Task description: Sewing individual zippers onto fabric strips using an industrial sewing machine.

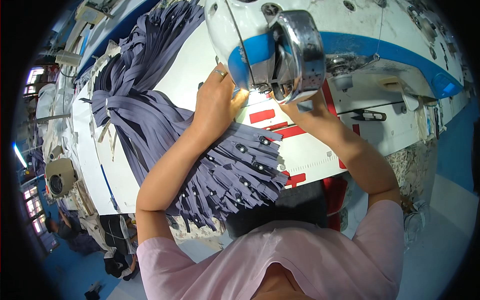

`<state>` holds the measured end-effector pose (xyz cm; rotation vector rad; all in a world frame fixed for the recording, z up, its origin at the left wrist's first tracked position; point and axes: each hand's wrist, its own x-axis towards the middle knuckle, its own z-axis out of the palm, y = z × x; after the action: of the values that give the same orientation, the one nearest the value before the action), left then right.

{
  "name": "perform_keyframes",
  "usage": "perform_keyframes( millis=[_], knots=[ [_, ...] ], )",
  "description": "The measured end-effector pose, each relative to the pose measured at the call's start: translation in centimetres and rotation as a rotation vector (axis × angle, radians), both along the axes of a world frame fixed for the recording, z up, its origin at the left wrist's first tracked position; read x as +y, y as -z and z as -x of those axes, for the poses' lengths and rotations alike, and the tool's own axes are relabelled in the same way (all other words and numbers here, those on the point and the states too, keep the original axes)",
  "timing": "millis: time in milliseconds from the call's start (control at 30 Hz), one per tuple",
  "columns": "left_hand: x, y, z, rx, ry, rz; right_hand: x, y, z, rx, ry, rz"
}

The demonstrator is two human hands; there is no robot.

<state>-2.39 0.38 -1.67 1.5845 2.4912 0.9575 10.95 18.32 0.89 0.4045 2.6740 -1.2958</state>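
Note:
A white and blue sewing machine [255, 47] stands in front of me, its chrome cover [302, 55] over the needle area. My left hand [214, 102], with a ring on one finger, is left of the needle. Its thumb and fingers are closed by a small bluish-grey edge that I cannot make out. My right hand [310, 112] reaches in from the right under the chrome cover, which hides its fingers. A small grey piece [305, 106] shows against it. Beneath my left forearm spreads a tied bundle of grey-purple zippers [150, 112] with dark sliders.
Black thread snips [370, 115] lie on the white table [295, 162], which has red tape strips [262, 116] and a printed ruler scale. A thin blue tool [108, 187] rests at the left. Farther left are a beige motor-like unit [61, 179] and other people [75, 232].

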Motion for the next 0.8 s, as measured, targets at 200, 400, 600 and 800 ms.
perform_keyframes(
  millis=[200, 400, 600, 800],
  knots=[
    [-0.4, -3.0, 1.1, -0.119, 0.110, 0.020, 1.8, 1.2, -1.2, 0.537, -0.075, -0.212],
    [-1.5, -3.3, 6.2, 0.263, -0.160, -0.055, 0.0, -3.6, -1.2, -0.051, -0.350, -0.280],
    [-2.7, -7.1, -0.1, 0.196, -0.021, 0.043, 0.0, -1.3, -2.5, 0.261, -0.454, -0.177],
    [-2.7, -4.1, -4.0, -0.051, 0.135, 0.092, 0.6, -0.1, -2.4, 0.370, -0.340, -0.192]
  ],
)
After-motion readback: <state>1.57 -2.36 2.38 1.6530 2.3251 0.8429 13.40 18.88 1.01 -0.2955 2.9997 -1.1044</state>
